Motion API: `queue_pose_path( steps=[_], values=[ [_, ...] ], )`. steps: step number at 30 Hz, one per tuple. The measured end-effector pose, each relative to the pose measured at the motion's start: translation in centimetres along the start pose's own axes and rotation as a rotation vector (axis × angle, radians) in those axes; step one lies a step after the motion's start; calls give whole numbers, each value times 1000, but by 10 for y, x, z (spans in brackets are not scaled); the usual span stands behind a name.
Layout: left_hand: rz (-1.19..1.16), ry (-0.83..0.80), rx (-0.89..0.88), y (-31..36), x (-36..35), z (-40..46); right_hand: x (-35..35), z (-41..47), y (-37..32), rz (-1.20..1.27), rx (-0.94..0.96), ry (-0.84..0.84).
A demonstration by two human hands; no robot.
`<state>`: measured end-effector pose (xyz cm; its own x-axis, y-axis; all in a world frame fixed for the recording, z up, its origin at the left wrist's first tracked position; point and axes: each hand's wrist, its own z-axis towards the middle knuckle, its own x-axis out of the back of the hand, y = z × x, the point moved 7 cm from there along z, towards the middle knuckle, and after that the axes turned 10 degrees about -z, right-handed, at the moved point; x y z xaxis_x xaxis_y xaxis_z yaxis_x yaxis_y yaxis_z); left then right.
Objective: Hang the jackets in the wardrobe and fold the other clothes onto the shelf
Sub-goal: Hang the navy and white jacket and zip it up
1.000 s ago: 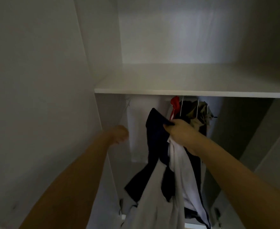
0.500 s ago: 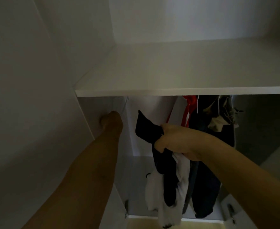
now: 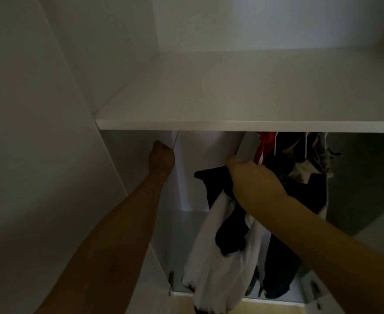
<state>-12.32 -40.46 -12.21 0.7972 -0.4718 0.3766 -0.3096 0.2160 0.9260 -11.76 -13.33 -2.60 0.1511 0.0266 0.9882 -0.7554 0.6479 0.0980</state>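
Observation:
My right hand (image 3: 252, 180) grips a navy and white jacket (image 3: 216, 245) by its top, just under the white shelf (image 3: 231, 126). The jacket hangs loose below my hand, down to the wardrobe's lower edge. My left hand (image 3: 161, 160) is raised under the shelf's left end, its fingers curled at a thin white hanger (image 3: 175, 139) that hangs there. I see only the back of that hand. Both hands are inside the wardrobe's hanging space, about a hand's width apart.
Dark garments (image 3: 299, 177) and a red one (image 3: 263, 143) hang on white hangers at the right, close to my right hand. The wardrobe's left side wall (image 3: 123, 159) stands right beside my left hand. The open white door (image 3: 50, 155) fills the left.
My left hand has risen to the thin hanger under the shelf. My right hand has lifted the jacket's top higher, closer to the shelf. The camera has moved nearer.

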Motion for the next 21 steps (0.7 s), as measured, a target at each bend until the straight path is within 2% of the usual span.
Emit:
queue_pose_path(
  steps=[2, 7, 9, 11, 13, 17, 21],
  values=[
    [-64, 9, -26, 8, 4, -22, 2, -3, 9, 28, -16, 45],
    [124, -79, -101, 10, 29, -101, 8, -16, 40, 283, -38, 106],
    [204, -75, -121, 20, 49, -138, 10, -18, 57, 518, -88, 89],
    [334, -66, -111, 34, 72, -176, 6, -22, 76, 856, -193, 11],
    [498, -61, -103, 50, 94, -217, -3, -29, 88, 1063, -293, -79],
    [634, -62, -140, 84, 134, -305, -18, -51, 105, 1105, -365, -217],
    [566, -53, -184, 120, 166, -384, -10, -74, 103, 869, -185, -220]
  ],
)
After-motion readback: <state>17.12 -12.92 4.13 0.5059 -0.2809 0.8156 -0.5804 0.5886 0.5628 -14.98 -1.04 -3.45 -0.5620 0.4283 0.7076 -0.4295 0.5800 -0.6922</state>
